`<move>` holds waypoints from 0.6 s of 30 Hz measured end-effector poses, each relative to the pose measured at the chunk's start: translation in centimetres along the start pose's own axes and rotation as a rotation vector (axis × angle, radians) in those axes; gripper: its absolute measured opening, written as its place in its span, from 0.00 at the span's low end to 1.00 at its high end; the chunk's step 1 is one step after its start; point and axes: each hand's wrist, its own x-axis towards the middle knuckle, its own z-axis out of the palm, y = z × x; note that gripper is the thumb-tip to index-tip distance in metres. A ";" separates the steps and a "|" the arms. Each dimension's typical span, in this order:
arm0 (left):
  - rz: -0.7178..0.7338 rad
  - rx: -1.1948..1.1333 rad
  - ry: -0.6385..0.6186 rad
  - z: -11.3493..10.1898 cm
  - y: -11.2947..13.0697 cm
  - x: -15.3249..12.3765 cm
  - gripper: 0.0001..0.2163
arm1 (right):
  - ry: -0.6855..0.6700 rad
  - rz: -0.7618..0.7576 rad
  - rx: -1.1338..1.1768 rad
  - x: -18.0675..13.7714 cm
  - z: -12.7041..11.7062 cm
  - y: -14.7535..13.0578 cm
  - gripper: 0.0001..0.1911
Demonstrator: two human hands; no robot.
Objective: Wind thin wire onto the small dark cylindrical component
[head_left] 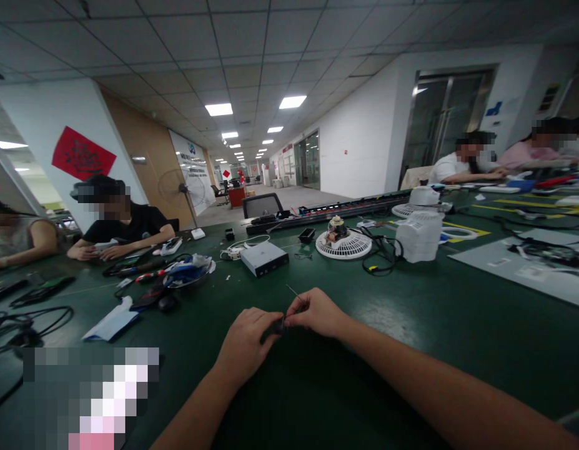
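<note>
Both my hands meet over the green table [411, 312], near its front middle. My left hand [246, 347] is closed around a small dark object [273, 327] that I cannot name. My right hand [317, 311] pinches a thin metal rod or wire [293, 292] that sticks up and to the left from the fingers. The fingertips of the two hands touch at the dark object.
Beyond my hands lie a silver box [264, 257], a white fan grille with a motor [344, 242], a white fan body [420, 234], black cables [380, 255] and a tool pile [177, 275]. Several other people sit along the left and far right sides.
</note>
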 end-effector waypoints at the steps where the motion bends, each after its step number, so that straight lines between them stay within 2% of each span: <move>1: -0.012 0.005 0.007 0.0 0.0 0.0 0.16 | 0.032 -0.035 -0.029 0.0 0.0 -0.1 0.11; 4: -0.024 0.018 0.010 0.1 0.0 -0.1 0.16 | 0.070 -0.127 -0.123 -0.3 0.0 -0.4 0.11; 10: 0.059 0.030 0.006 0.1 0.3 0.0 0.13 | -0.047 -0.168 -0.159 -0.6 -0.1 -0.6 0.13; 14: 0.111 0.003 -0.010 0.0 0.2 -0.1 0.13 | -0.008 -0.227 -0.336 -1.1 -0.2 -1.3 0.11; 18: 0.098 -0.010 -0.002 0.1 -0.1 -0.4 0.14 | 0.048 -0.371 -0.481 -1.8 -0.2 -2.2 0.08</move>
